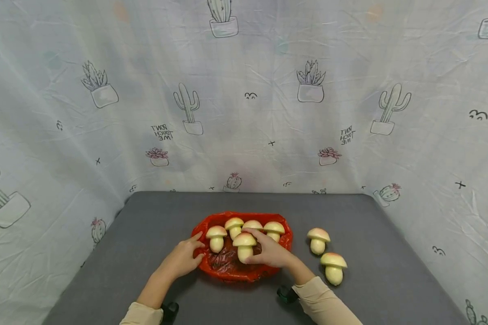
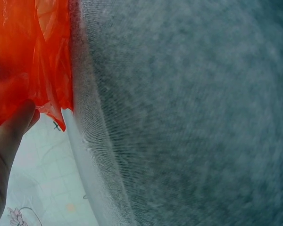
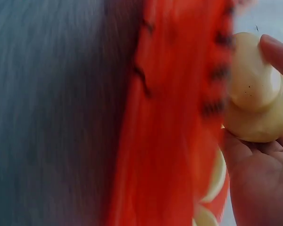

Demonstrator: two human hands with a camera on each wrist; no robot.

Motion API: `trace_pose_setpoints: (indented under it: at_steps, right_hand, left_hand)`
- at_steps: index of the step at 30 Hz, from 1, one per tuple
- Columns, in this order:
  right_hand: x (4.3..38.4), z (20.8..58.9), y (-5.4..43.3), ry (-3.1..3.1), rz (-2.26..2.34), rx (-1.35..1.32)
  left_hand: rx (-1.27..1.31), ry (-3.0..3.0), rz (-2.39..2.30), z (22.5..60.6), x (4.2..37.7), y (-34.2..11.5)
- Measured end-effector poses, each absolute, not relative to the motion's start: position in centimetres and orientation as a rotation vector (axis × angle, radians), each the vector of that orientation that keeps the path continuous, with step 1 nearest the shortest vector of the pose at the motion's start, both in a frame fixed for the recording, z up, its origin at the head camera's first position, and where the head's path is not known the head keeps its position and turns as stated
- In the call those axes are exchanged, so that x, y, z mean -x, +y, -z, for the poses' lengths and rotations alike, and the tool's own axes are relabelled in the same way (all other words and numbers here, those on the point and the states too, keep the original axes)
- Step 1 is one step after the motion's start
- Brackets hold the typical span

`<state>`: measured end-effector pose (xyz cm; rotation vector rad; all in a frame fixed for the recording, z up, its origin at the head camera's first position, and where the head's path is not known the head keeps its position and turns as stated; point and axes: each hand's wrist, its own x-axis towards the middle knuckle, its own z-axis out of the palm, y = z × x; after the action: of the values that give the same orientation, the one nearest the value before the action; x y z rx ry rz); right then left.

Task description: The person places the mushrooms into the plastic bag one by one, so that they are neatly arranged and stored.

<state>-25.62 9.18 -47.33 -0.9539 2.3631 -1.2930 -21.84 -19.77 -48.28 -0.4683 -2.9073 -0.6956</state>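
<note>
A red plastic bag (image 1: 282,268), its top spread wide, stands mid-table with several toy mushrooms (image 1: 217,243) in it. These have pale yellow stems and pink-tinged caps. My right hand (image 1: 273,252) holds one more mushroom (image 1: 245,253) upright over the bag's near part. In the right wrist view, the held mushroom (image 3: 255,87) shows its stem end, with thumb and fingers around it. At the bag's left rim, my left hand (image 1: 185,258) grips the plastic. The left wrist view has the thumb (image 2: 19,125) against the red plastic (image 2: 52,56).
Two more mushrooms, one farther back (image 1: 318,241) and one nearer (image 1: 334,269), lie on the grey table (image 1: 162,216) to the bag's right. A white curtain (image 1: 244,113) printed with cactus drawings surrounds the table's back and sides.
</note>
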Motion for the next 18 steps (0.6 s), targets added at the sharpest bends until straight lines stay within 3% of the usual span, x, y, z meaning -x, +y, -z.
trace_pose_setpoints:
  at_steps: [18]
  right_hand:
    - [24.6,49.0,3.7,2.366,1.109,1.012]
  left_hand:
    - [0.485,-2.896,0.704,48.2,21.7,-19.8]
